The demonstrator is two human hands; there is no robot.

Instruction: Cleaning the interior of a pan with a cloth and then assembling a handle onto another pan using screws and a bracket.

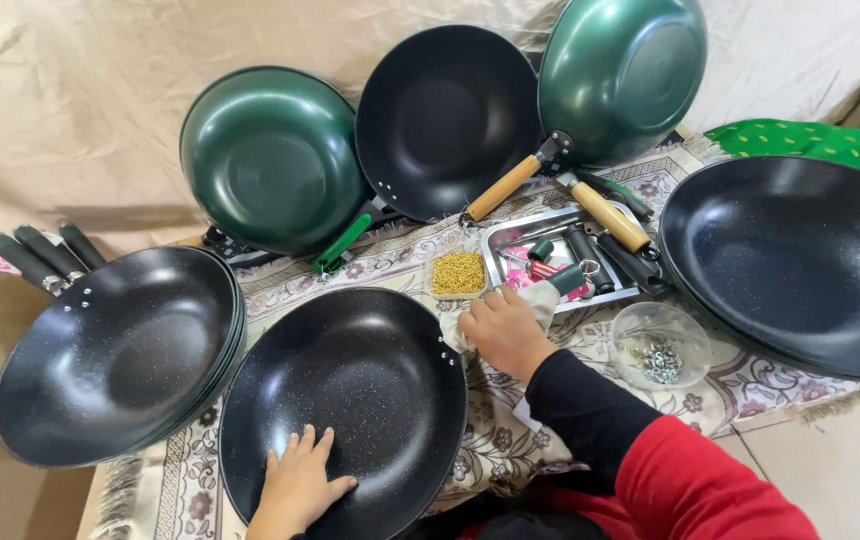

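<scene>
Pressing flat with open fingers, the left hand is steadying the black wok, probably heavy, stiff and slick; beside its rim the right hand is gripping a pale cloth.

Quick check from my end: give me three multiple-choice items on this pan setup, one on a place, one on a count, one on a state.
1. Where is the left hand?
A. flat inside the near black pan
B. in the metal tray
C. on a green pan

2. How many pans show a green outside?
A. one
B. two
C. four

3. What is in the clear bowl?
A. nothing
B. water
C. small metal bits

Answers: 1 A, its fingers spread on the pan's inner surface. 2 B, two green pans lean against the cloth. 3 C, a small pile of silvery hardware lies at the bottom.
</scene>
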